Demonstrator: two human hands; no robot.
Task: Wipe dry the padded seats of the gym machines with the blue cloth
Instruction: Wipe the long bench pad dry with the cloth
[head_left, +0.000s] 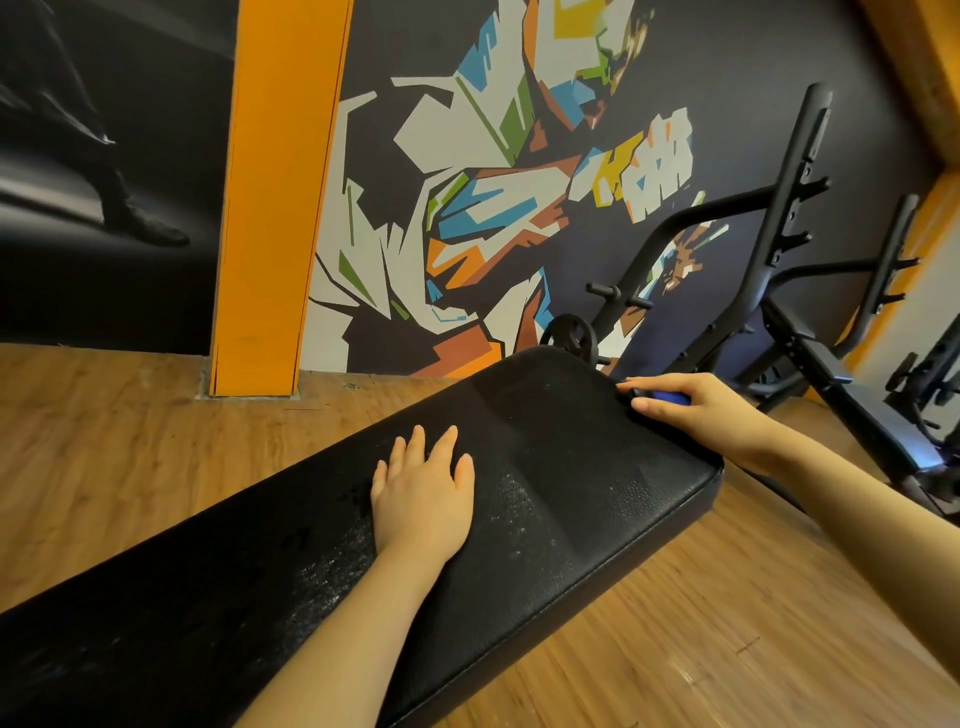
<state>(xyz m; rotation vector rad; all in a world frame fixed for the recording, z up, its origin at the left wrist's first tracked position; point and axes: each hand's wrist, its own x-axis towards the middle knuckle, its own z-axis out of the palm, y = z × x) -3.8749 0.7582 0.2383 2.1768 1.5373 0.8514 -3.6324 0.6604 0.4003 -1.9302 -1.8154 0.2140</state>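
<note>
From the head camera, a long black padded bench seat (545, 499) runs from the lower left up toward the right, and everything else is easiest placed against it.

The left hand (423, 493) lies flat on the middle of the pad, palm down, fingers straight and slightly spread — it holds nothing. Around and just nearer than that hand the leather carries pale speckles and a few dark blotches (droplets or dust, the picture does not settle which).

The right hand (696, 410) sits at the pad's far right corner, fingers curled round a blue cloth (670, 398), of which only a small strip shows between thumb and fingers. The cloth touches the corner edge of the pad.

Beyond the far end of the pad stands a black weight rack (779, 249), with a small dark plate (569, 336) just behind the pad's rim. A second dark bench (831, 374) lies to the right of the pad. Under the pad is a wooden floor (130, 441); behind it rise an orange pillar (275, 208) and a dark wall with a multicoloured mural (493, 208).
</note>
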